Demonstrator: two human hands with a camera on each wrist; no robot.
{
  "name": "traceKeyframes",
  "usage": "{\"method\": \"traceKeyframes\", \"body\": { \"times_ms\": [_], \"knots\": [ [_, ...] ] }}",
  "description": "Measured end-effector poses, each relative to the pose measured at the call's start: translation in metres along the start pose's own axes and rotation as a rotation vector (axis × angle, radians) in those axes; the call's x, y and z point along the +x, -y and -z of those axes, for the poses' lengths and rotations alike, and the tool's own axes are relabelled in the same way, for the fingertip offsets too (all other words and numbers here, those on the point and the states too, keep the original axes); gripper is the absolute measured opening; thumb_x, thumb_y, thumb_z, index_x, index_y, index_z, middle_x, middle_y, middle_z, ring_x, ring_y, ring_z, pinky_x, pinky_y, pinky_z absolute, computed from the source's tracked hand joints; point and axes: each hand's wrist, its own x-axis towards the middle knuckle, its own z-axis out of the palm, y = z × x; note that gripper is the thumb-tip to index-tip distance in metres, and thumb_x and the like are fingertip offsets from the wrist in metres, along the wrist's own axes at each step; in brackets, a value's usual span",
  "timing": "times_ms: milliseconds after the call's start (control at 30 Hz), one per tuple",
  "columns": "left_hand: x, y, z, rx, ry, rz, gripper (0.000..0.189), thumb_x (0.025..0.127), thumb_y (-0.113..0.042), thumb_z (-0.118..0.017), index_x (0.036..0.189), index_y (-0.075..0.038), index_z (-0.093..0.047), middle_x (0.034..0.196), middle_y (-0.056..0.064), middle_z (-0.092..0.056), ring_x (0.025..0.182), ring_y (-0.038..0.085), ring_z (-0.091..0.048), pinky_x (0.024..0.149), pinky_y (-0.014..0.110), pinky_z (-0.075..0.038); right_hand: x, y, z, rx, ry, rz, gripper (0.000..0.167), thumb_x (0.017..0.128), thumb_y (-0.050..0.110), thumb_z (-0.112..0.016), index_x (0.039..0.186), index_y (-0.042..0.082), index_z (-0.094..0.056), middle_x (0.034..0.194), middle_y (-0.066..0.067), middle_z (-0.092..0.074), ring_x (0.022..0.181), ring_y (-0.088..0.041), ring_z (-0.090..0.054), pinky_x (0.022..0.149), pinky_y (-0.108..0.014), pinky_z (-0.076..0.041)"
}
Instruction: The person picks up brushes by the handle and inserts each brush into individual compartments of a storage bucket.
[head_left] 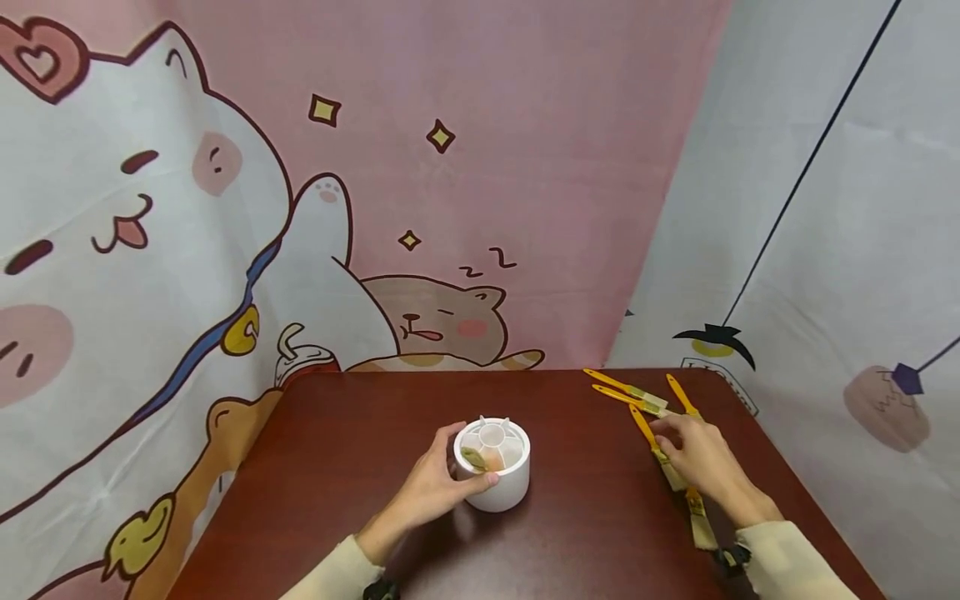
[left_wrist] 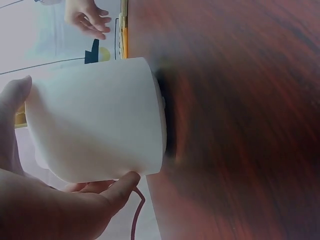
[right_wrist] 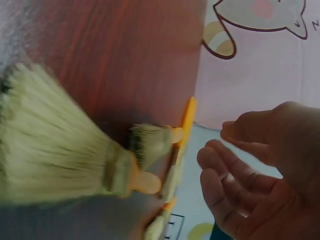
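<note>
A round white holder (head_left: 492, 492) with divided compartments stands on the table, its wall filling much of the left wrist view. My left hand (head_left: 435, 483) grips it from the left side, thumb along the front rim and fingers round the back. A small green and an orange patch show inside its compartments. My right hand (head_left: 697, 454) hovers over several yellow-handled paintbrushes (head_left: 643, 425) at the right, with loosely bent fingers and nothing between them. In the right wrist view, pale bristles (right_wrist: 55, 145) of one brush loom close, apart from the fingertips.
Two paintbrushes (head_left: 622, 392) lie near the table's back edge, and another brush (head_left: 701, 525) lies below my right wrist. The dark reddish wooden table (head_left: 352, 442) meets a cartoon-printed cloth backdrop (head_left: 555, 167) behind and at both sides.
</note>
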Motion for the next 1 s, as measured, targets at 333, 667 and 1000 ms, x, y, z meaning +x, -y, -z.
{"method": "traceKeyframes", "body": {
  "times_ms": [333,667,1000],
  "knots": [
    [0.001,0.0,0.0,-0.013,0.024,-0.021,0.105,0.091,-0.042,-0.101,0.173,-0.007,-0.045,0.156,0.016,-0.072,0.142,0.031,-0.074,0.12,0.051,-0.059,0.008,-0.013,-0.021,-0.092,-0.015,-0.052,0.029,0.102,0.013,-0.088,0.12,-0.009,-0.083,0.108,-0.025,-0.085,0.091,-0.038,-0.078,0.079,-0.059,-0.066],
    [-0.006,-0.009,-0.008,0.079,-0.09,0.012,0.122,0.084,-0.054,-0.103,0.177,-0.007,-0.04,0.173,0.021,-0.058,0.158,0.044,-0.061,0.129,0.069,-0.05,0.008,-0.012,-0.026,-0.121,0.039,-0.146,0.038,0.104,0.015,-0.087,0.125,-0.014,-0.078,0.115,-0.034,-0.081,0.081,-0.029,-0.073,0.068,-0.047,-0.064],
    [-0.016,-0.029,-0.045,0.155,-0.385,0.118,0.122,0.071,-0.068,-0.106,0.161,-0.006,-0.052,0.151,0.015,-0.057,0.14,0.035,-0.064,0.106,0.056,-0.061,0.005,-0.012,-0.028,-0.098,0.054,-0.196,0.041,0.107,0.02,-0.085,0.128,-0.014,-0.077,0.117,-0.034,-0.081,0.079,-0.028,-0.071,0.067,-0.045,-0.063]
  ]
}}
